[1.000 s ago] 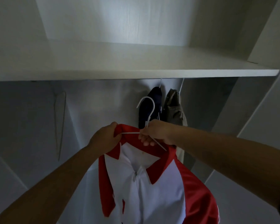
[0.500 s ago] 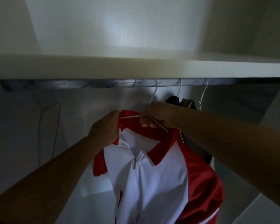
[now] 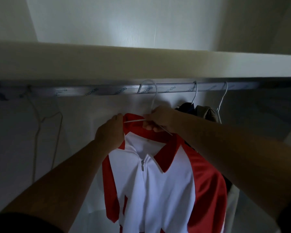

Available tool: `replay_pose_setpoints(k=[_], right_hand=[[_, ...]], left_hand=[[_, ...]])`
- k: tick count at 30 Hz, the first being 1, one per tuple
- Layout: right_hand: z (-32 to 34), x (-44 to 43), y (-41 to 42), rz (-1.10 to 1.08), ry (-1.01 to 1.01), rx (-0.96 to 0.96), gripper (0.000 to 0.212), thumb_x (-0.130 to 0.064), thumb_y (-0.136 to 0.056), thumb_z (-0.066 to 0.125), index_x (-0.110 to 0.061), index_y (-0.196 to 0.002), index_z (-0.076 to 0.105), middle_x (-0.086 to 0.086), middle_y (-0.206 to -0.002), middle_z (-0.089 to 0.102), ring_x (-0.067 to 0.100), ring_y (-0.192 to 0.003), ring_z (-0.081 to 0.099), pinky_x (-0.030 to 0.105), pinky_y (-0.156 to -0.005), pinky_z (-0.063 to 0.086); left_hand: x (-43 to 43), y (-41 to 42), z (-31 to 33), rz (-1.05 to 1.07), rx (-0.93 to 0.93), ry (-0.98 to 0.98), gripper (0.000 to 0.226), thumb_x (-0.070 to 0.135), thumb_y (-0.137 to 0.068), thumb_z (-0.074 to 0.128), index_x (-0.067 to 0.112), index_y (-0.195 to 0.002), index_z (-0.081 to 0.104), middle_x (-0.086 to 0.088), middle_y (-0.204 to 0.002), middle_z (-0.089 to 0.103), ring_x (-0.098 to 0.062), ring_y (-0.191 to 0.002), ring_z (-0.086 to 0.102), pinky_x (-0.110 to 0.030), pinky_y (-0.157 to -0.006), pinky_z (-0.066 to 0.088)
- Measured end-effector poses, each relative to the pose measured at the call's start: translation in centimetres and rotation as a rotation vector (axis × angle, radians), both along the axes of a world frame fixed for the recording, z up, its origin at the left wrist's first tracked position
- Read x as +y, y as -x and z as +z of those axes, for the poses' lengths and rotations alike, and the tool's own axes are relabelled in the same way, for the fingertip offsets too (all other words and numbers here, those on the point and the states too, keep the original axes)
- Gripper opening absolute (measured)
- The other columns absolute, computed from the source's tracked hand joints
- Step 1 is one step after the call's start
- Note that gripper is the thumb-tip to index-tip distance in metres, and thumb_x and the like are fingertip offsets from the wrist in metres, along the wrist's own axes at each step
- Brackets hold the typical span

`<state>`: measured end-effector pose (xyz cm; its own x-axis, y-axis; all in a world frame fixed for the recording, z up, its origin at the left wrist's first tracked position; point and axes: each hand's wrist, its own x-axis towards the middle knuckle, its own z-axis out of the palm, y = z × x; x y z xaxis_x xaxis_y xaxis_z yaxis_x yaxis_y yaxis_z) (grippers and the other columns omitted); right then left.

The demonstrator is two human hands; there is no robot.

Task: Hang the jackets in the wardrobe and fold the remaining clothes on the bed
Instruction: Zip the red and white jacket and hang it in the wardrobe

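Two things hang at the right end of the rail (image 3: 91, 91) in a dim white wardrobe: a dark garment (image 3: 186, 107) and an olive garment (image 3: 205, 111). The rail sits tight under a shelf (image 3: 141, 64) and has printed film on it. A bare wire hanger (image 3: 47, 118) dangles off to the left. The red and white jacket (image 3: 158, 190) is mid-rail on a white hanger (image 3: 154, 98), hook up at the rail; can't tell if it's actually resting on it. The right hand (image 3: 160, 118) is curled round the hanger neck just above the collar. The left hand (image 3: 110, 132) grips the collar's left side.
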<state>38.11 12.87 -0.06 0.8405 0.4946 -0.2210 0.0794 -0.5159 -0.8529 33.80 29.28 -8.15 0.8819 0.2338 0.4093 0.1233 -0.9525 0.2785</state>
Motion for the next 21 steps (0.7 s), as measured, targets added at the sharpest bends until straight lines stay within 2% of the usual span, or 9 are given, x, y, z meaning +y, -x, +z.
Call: replay_pose_setpoints(k=[3,5,7,9,12,13,16,19,21], right_hand=[[0.9,-0.1,-0.4,-0.018,-0.042,-0.069,0.045,-0.021,-0.102,0.044,-0.006,-0.061,0.056,-0.002,-0.043,0.052,0.007,-0.039,0.039,0.011,-0.035,0.034],[2.0,-0.3,-0.8,-0.062,-0.09,-0.095,0.043,-0.02,-0.101,0.047,-0.006,-0.062,0.057,0.001,-0.048,0.054,0.007,-0.039,0.04,0.011,-0.034,0.034],[2.4,-0.3,-1.4,-0.083,-0.098,-0.095,0.041,-0.019,-0.1,0.047,-0.005,-0.064,0.057,0.004,-0.057,0.055,0.009,-0.045,0.041,0.012,-0.033,0.035],[1.7,-0.1,-1.6,-0.062,-0.029,-0.08,0.044,-0.021,-0.102,0.044,-0.005,-0.062,0.056,0.002,-0.051,0.054,0.011,-0.048,0.04,0.012,-0.035,0.033],[-0.7,0.2,-1.5,-0.005,0.12,-0.133,0.048,-0.022,-0.103,0.04,-0.008,-0.059,0.054,-0.005,-0.036,0.049,0.007,-0.034,0.041,0.012,-0.035,0.032],[-1.3,0.1,-1.5,-0.005,0.144,-0.199,0.046,-0.021,-0.103,0.041,-0.009,-0.06,0.054,-0.003,-0.041,0.054,0.005,-0.032,0.044,0.012,-0.037,0.035],[-2.2,-0.4,-1.6,-0.049,0.111,-0.357,0.035,-0.018,-0.099,0.048,-0.009,-0.066,0.052,0.013,-0.074,0.066,0.013,-0.052,0.058,0.021,-0.053,0.046],[-3.0,-1.4,-1.0,-0.092,0.251,-0.643,0.009,-0.012,-0.095,0.052,-0.004,-0.095,0.055,0.017,-0.104,0.062,0.024,-0.089,0.061,0.029,-0.068,0.042],[-4.9,-2.4,-0.1,-0.088,0.346,-0.892,0.035,-0.001,-0.088,0.048,-0.005,-0.123,0.048,0.015,-0.125,0.049,0.029,-0.112,0.049,0.03,-0.085,0.041]], left_hand=[[0.1,-0.3,0.8,-0.01,-0.092,0.004,0.031,0.011,-0.091,0.057,0.006,-0.12,0.047,-0.011,-0.107,0.059,-0.027,-0.094,0.061,-0.031,-0.077,0.047],[0.0,-0.7,1.8,-0.019,-0.119,0.01,0.035,0.011,-0.09,0.059,0.004,-0.122,0.047,-0.013,-0.11,0.059,-0.03,-0.098,0.061,-0.035,-0.082,0.049],[-0.1,-1.1,2.4,-0.018,-0.104,0.017,0.034,0.01,-0.09,0.058,0.003,-0.121,0.047,-0.015,-0.11,0.058,-0.032,-0.097,0.06,-0.035,-0.079,0.047],[-0.2,-1.3,2.1,-0.001,-0.049,0.029,0.031,0.009,-0.091,0.056,0.003,-0.12,0.046,-0.016,-0.11,0.057,-0.032,-0.095,0.059,-0.035,-0.077,0.045],[-0.3,-0.8,0.3,0.014,0.064,0.032,0.037,0.011,-0.093,0.053,0.006,-0.128,0.042,-0.014,-0.119,0.054,-0.031,-0.103,0.057,-0.038,-0.083,0.046],[-0.3,-0.6,-0.4,0.006,0.075,0.045,0.039,0.011,-0.094,0.051,0.007,-0.131,0.04,-0.013,-0.122,0.053,-0.031,-0.105,0.057,-0.038,-0.086,0.046],[-0.2,-0.2,-1.3,-0.01,0.04,0.112,0.042,0.011,-0.093,0.049,0.008,-0.135,0.041,-0.012,-0.125,0.053,-0.03,-0.11,0.056,-0.038,-0.091,0.045],[-0.5,0.3,-1.9,0.03,-0.01,0.204,0.037,0.013,-0.094,0.05,0.008,-0.13,0.046,-0.013,-0.12,0.055,-0.032,-0.106,0.057,-0.04,-0.09,0.047],[-1.1,1.1,-2.9,0.066,-0.036,0.363,0.031,0.015,-0.094,0.053,0.006,-0.123,0.049,-0.016,-0.109,0.06,-0.032,-0.095,0.062,-0.038,-0.081,0.05]])
